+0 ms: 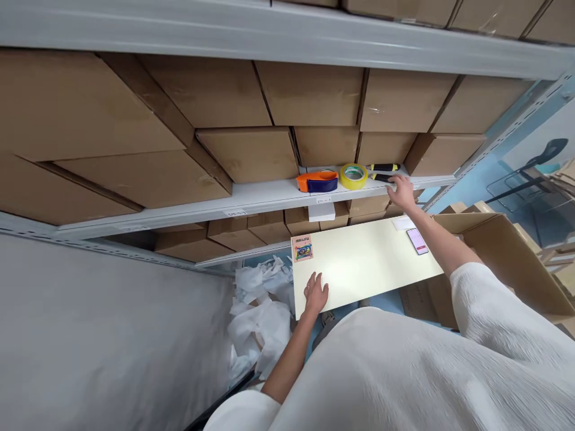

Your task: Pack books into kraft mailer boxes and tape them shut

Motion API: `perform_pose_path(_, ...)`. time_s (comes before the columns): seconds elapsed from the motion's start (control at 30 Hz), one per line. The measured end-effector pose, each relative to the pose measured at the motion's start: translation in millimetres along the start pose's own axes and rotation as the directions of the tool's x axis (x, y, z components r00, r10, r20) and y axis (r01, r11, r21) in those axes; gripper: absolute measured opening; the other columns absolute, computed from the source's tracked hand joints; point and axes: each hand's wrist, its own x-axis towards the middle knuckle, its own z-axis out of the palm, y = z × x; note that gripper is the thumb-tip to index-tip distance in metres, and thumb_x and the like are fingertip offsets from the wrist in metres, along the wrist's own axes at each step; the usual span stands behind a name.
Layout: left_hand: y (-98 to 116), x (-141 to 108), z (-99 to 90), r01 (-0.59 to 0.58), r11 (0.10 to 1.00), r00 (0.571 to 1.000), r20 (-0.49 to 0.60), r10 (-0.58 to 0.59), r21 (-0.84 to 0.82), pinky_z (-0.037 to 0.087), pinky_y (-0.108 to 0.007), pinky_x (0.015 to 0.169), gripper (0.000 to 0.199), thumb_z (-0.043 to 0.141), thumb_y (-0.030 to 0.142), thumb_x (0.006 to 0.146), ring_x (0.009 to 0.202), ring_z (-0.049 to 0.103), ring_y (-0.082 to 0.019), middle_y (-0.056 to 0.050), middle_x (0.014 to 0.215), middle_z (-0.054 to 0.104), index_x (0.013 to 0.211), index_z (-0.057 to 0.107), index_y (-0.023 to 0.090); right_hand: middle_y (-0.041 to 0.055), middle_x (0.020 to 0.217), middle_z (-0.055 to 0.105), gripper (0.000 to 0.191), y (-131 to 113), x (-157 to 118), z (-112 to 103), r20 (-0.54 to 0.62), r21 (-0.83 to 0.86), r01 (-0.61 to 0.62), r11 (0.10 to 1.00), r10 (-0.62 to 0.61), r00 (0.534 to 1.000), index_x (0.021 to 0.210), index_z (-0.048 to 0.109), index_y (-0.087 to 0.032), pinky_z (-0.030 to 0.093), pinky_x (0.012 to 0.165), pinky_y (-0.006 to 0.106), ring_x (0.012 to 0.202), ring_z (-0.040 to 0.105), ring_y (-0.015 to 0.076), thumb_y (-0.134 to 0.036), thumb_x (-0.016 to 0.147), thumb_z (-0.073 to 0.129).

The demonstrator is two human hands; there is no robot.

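Head view: right hand (403, 193) is hovering half-open, empty, by a screwdriver (383, 178); left hand (315, 293) is resting open, empty, on the surface (368, 260)

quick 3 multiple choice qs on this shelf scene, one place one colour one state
1. Where is the phone?
A. on the shelf
B. on the cream board
C. inside a box

2. What colour is the tape roll?
A. blue
B. green
C. yellow

3. What state is the cardboard box at the right in?
A. flaps open
B. taped shut
C. flattened

Answers:
1. B, the phone lies on the board's surface.
2. C, the roll's band shows yellow.
3. A, its flaps stand apart.
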Motion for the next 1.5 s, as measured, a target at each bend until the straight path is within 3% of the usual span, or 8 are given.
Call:
perform_pose_path(0.17, 16, -10, 12.6, 0.035, 0.998, 0.999, -0.037, -0.037, -0.045, 0.041, -0.056, 0.128, 0.052, 0.053, 0.028, 0.102, 0.162, 0.042, -0.033, -0.016, 0.174, 0.045, 0.153, 0.060, 0.022, 0.0201, 0.125, 0.074, 0.030, 4, 37, 2, 0.167, -0.049, 0.044, 0.998, -0.036, 0.985, 0.117, 0.072, -0.017, 0.040, 0.109, 0.060, 0.123, 0.053, 0.0412, -0.029, 0.091, 0.061)
perform_pose_path(0.47, 41, -20, 44.0, 0.092, 0.995, 0.995, 0.033, -0.091, -0.046, 0.043, -0.054, 0.127, 0.046, 0.053, 0.026, 0.100, 0.159, 0.047, -0.032, -0.015, 0.169, 0.052, 0.145, 0.066, 0.022, 0.0154, 0.097, 0.071, 0.016, 26, 51, -6, 0.200, -0.010, 0.159, 0.987, -0.154, 0.968, 0.104, 0.070, -0.020, 0.043, 0.101, 0.051, 0.109, 0.054, 0.0370, -0.026, 0.090, 0.068)
perform_pose_path(0.6, 57, -16, 53.2, 0.077, 0.996, 0.995, 0.061, -0.074, -0.050, 0.041, -0.055, 0.129, 0.047, 0.051, 0.027, 0.101, 0.159, 0.046, -0.032, -0.016, 0.170, 0.051, 0.145, 0.065, 0.020, 0.0130, 0.106, 0.072, 0.026, 43, 2, -12, 0.107, 0.105, 0.105, 0.989, -0.117, 0.987, 0.116, 0.066, -0.020, 0.047, 0.097, 0.044, 0.105, 0.059, 0.0330, -0.031, 0.092, 0.065)
perform_pose_path(0.67, 62, -15, 58.5, 0.069, 0.996, 0.996, 0.062, -0.065, -0.055, 0.040, -0.054, 0.130, 0.047, 0.051, 0.027, 0.101, 0.159, 0.046, -0.031, -0.015, 0.169, 0.053, 0.145, 0.065, 0.021, 0.0116, 0.110, 0.072, 0.026, 53, -45, -7, 0.086, 0.179, 0.025, 0.984, -0.041, 0.995, 0.116, 0.065, -0.020, 0.048, 0.094, 0.041, 0.103, 0.061, 0.0304, -0.031, 0.092, 0.063)
perform_pose_path(0.73, 63, -16, 63.8, 0.062, 0.997, 0.996, 0.074, -0.058, -0.054, 0.041, -0.053, 0.130, 0.046, 0.052, 0.027, 0.100, 0.158, 0.047, -0.029, -0.014, 0.167, 0.054, 0.144, 0.065, 0.022, 0.0092, 0.107, 0.072, 0.023, 64, -99, 4, 0.195, 0.227, -0.096, 0.969, 0.051, 0.979, 0.111, 0.065, -0.021, 0.049, 0.087, 0.037, 0.095, 0.063, 0.0268, -0.032, 0.091, 0.062)
perform_pose_path(0.93, 56, -27, 73.3, 0.093, 0.995, 0.989, 0.122, -0.087, -0.043, 0.040, -0.048, 0.130, 0.044, 0.050, 0.029, 0.103, 0.159, 0.046, -0.028, -0.015, 0.169, 0.051, 0.144, 0.065, 0.020, 0.0113, 0.108, 0.074, 0.012, 106, -213, 54, 0.553, -0.119, -0.416, 0.902, 0.408, 0.727, 0.103, 0.065, -0.021, 0.046, 0.076, 0.032, 0.096, 0.067, 0.0263, -0.023, 0.091, 0.064)
perform_pose_path(1.1, 44, -42, 75.7, 0.140, 0.989, 0.984, 0.118, -0.133, -0.050, 0.041, -0.047, 0.130, 0.043, 0.053, 0.028, 0.101, 0.157, 0.048, -0.028, -0.014, 0.166, 0.055, 0.141, 0.066, 0.021, 0.0195, 0.120, 0.071, 0.020, 135, -239, 79, 0.590, -0.298, -0.394, 0.870, 0.492, 0.640, 0.115, 0.066, -0.017, 0.048, 0.086, 0.037, 0.113, 0.067, 0.0322, -0.020, 0.096, 0.062)
perform_pose_path(1.5, 23, -58, 64.7, 0.151, 0.986, 0.979, 0.150, -0.140, -0.070, 0.038, -0.047, 0.132, 0.045, 0.053, 0.031, 0.100, 0.157, 0.049, -0.028, -0.013, 0.163, 0.059, 0.141, 0.068, 0.022, 0.0249, 0.137, 0.063, 0.030, 137, -248, 86, 0.603, -0.370, -0.318, 0.873, 0.486, 0.633, 0.131, 0.063, -0.014, 0.045, 0.105, 0.047, 0.133, 0.058, 0.0392, -0.023, 0.104, 0.055)
